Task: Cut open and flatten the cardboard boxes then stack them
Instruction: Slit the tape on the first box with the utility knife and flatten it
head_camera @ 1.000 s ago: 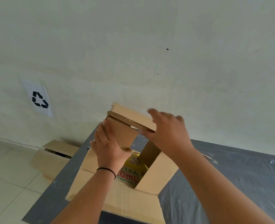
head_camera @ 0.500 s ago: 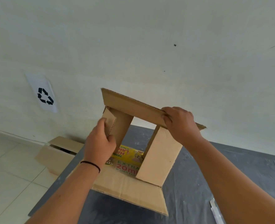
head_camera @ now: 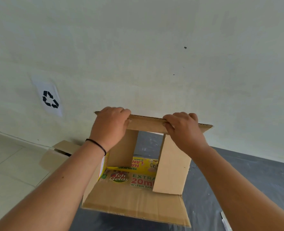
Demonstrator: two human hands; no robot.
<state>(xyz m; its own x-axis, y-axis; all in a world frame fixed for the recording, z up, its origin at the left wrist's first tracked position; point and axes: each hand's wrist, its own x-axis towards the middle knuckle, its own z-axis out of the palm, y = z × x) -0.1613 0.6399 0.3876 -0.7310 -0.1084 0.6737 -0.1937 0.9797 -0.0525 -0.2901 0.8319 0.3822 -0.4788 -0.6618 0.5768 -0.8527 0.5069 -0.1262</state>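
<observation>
Fingers of the left hand (head_camera: 110, 126) and right hand (head_camera: 183, 129) curl over the top panel of the opened cardboard box (head_camera: 138, 197), standing on the dark table (head_camera: 237, 180), likely to press it flat.

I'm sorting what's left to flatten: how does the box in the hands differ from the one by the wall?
The held box is opened out over the dark table, gripped by the left hand and right hand, and shows printed panels. The floor box sits untouched, plain and mostly hidden. Both are brown cardboard.
</observation>
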